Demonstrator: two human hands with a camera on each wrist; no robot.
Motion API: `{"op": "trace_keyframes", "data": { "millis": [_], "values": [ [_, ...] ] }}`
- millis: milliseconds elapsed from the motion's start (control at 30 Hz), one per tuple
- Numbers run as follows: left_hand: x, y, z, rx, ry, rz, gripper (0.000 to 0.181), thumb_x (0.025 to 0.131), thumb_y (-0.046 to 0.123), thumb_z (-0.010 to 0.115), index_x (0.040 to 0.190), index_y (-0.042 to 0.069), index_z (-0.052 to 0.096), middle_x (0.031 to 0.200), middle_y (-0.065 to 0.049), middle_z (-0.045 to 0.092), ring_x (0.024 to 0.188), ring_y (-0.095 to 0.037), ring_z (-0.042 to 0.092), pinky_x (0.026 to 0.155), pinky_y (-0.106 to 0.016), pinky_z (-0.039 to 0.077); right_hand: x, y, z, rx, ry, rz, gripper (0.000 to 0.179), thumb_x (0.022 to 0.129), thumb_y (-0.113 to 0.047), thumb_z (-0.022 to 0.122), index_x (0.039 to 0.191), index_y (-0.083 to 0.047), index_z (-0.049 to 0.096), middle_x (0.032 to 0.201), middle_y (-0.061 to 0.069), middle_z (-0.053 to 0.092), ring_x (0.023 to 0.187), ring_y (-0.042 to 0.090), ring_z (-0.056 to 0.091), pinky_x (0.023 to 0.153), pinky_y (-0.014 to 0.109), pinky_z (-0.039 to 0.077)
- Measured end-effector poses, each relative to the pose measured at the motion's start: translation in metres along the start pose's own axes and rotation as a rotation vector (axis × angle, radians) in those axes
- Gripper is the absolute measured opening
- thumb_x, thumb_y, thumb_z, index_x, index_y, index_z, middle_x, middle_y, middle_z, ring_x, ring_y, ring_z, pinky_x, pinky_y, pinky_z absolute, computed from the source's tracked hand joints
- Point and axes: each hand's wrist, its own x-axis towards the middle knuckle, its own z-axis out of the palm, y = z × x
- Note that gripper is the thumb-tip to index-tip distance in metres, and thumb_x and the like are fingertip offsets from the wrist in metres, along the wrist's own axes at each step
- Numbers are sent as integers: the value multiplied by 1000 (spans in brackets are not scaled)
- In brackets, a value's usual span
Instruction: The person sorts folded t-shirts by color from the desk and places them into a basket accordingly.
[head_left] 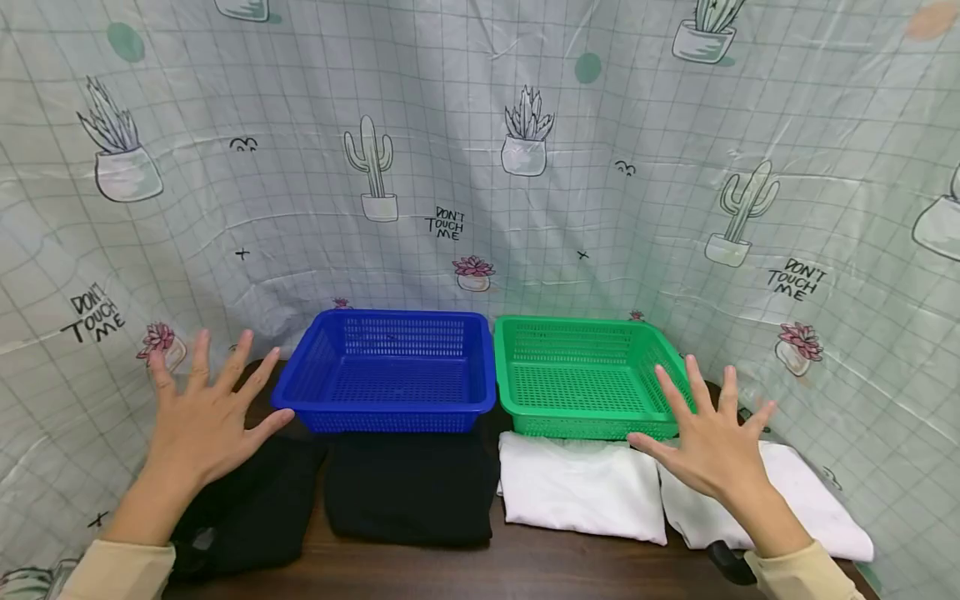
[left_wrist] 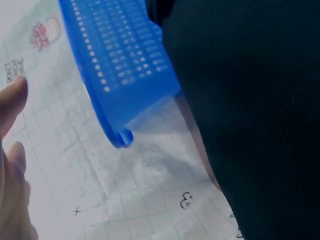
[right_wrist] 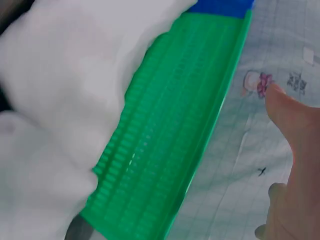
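Observation:
My left hand point(head_left: 204, 425), fingers spread wide and holding nothing, hovers over a folded black cloth point(head_left: 251, 508) at the left. A second folded black cloth point(head_left: 411, 492) lies in front of the blue basket point(head_left: 382, 421). On the other side, my right hand point(head_left: 712, 442) is also spread, above a folded white cloth point(head_left: 806, 492). Another folded white cloth point(head_left: 581, 487) lies before the green basket point(head_left: 585, 425). Both baskets have slotted walls and hold nothing visible. The right fingertips overlap the green basket's corner in the head view; contact cannot be told.
The baskets stand side by side at the back of a dark wooden table point(head_left: 405, 575). Behind and around both sides hangs a pale curtain point(head_left: 442, 133) with a grid and cactus print. A dark strap point(head_left: 731, 562) sits at the right wrist.

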Motion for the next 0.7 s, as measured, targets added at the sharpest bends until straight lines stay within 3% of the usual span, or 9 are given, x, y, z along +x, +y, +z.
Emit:
{"op": "trace_keyframes", "data": {
  "millis": [200,400,567,700],
  "values": [
    [-4,13,0,-84,-92,29,96,99,75,52,173,35,6,179,-13,6,160,-52,-11,112,-85,-14,2,-29,0,105,-90,-44,109,92,-79,61,173,-32,5,179,15,-1,157,61,-5,105,94,1],
    [-12,28,0,-296,-165,64,96,100,67,60,173,33,7,179,-16,7,158,-58,5,107,-92,11,1,-59,1,252,-136,-111,108,92,-72,68,173,-29,11,178,19,7,157,62,6,105,92,16],
    [-18,36,-2,-456,-182,59,93,102,58,65,173,35,10,178,-16,10,156,-59,17,100,-89,30,0,-78,2,477,-202,-162,102,94,-63,74,173,-31,17,177,20,8,155,62,14,101,87,34],
    [-22,40,-4,-600,-189,52,84,103,50,67,172,37,19,178,-14,15,152,-59,28,91,-88,40,1,-92,7,609,-245,-181,97,95,-58,75,171,-30,23,176,20,13,155,59,20,102,82,40]
  ]
}}
